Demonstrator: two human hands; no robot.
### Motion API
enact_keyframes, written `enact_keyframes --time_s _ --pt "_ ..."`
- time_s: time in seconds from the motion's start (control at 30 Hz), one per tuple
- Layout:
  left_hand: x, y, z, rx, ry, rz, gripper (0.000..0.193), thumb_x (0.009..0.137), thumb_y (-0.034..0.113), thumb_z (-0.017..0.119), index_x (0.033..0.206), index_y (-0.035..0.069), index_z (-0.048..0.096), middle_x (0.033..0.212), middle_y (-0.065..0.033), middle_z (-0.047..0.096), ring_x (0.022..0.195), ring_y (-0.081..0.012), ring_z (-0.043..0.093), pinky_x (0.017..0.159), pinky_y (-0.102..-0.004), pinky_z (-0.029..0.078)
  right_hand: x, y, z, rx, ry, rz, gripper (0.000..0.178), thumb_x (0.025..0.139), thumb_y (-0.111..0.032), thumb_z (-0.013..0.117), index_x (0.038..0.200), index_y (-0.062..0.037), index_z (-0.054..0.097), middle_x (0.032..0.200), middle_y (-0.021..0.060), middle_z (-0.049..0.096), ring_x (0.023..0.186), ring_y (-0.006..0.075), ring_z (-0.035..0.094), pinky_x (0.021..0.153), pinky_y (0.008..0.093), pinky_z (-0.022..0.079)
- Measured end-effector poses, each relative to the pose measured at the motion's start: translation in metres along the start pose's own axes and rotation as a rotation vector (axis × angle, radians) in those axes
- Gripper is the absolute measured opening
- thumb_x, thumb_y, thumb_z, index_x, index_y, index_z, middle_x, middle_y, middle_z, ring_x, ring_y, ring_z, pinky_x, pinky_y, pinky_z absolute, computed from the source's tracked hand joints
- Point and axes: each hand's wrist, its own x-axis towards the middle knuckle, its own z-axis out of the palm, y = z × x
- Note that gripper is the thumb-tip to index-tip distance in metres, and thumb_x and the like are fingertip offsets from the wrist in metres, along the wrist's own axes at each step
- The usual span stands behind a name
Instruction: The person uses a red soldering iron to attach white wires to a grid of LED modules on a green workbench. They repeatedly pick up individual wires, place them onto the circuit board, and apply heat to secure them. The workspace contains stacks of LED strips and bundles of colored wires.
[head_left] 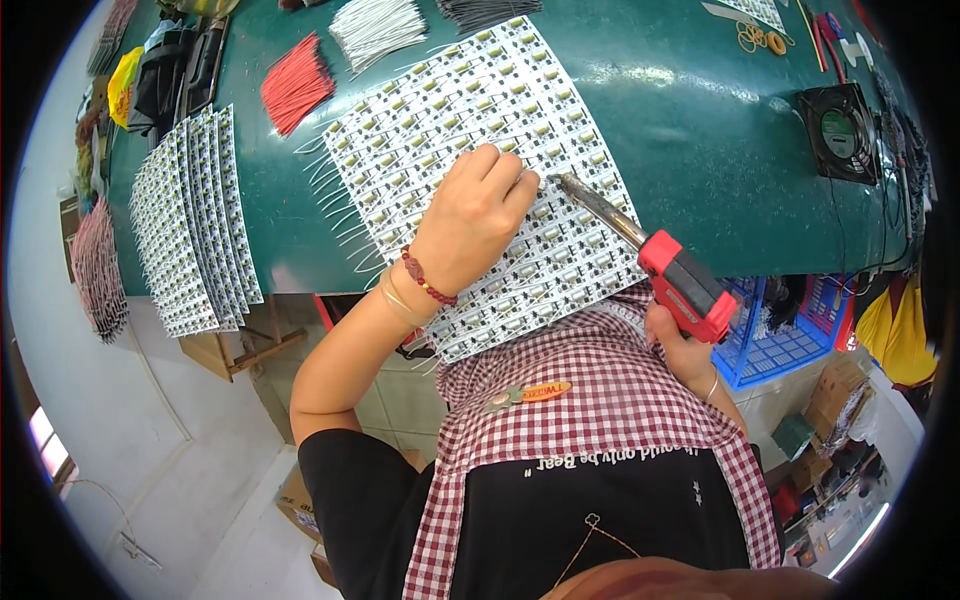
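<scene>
Circuit-board sheet [480,90] lies under person's left hand [480,200]; fingers curled, hold unclear. Right hand [678,345], beyond sheet's near-right corner: fingers wrapped around soldering gun [680,280].

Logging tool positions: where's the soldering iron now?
Head view, right of centre: the soldering iron is in the right hand, tip over the circuit sheet, beside the left hand.

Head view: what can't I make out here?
In the head view:
Left hand: its back hides anything its fingers may pinch.
Soldering iron: tip too small to tell whether it touches the board sheet.
Right hand: the iron's handle hides most of its fingers.
Dark wires: bundle cut off by the top edge.
</scene>
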Motion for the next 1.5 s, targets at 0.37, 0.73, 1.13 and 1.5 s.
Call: enact_keyframes --time_s 0.37,0.73,1.13,1.5 --pt "0.001 0.001 -0.001 0.029 -0.008 0.008 0.024 0.072 0.0 0.063 0.095 0.0 0.067 0.079 -0.0069 0.049 0.077 -0.0226 0.051 0.069 -0.0334 0.046 -0.001 -0.012 -0.004 0.104 -0.052 0.0 0.013 0.096 -0.011 0.064 0.104 -0.0015 0.063 0.084 0.0014 0.06 0.074 0.011 0.057 0.065 0.0294 0.048" --pt "-0.001 0.005 -0.009 0.189 0.049 0.014 0.024 0.071 0.005 0.066 0.094 0.006 0.069 0.08 -0.0016 0.057 0.086 -0.0193 0.057 0.07 -0.0345 0.041 0.001 -0.014 0.0 0.119 0.01 -0.028 0.01 0.096 -0.012 0.063 0.096 -0.0026 0.063 0.074 0.001 0.059 0.066 0.0097 0.056 0.061 0.0273 0.046" --pt "-0.011 0.021 0.006 0.151 0.088 -0.045 0.027 0.072 0.004 0.066 0.098 0.005 0.07 0.073 -0.0017 0.047 0.075 -0.0197 0.05 0.068 -0.0343 0.038 -0.002 -0.009 -0.005 0.173 -0.024 0.055 0.011 0.096 -0.013 0.064 0.099 -0.002 0.063 0.08 0.0011 0.06 0.07 0.0103 0.057 0.063 0.0279 0.048" --pt "-0.009 0.025 0.01 0.129 0.08 -0.046 0.027 0.072 0.003 0.064 0.099 0.001 0.068 0.077 -0.0049 0.049 0.078 -0.0215 0.049 0.069 -0.0344 0.04 0.007 0.0 -0.003 -0.063 -0.024 -0.13 0.013 0.097 -0.007 0.057 0.085 -0.0007 0.057 0.071 0.0049 0.056 0.06 0.0113 0.054 0.055 0.0265 0.044"
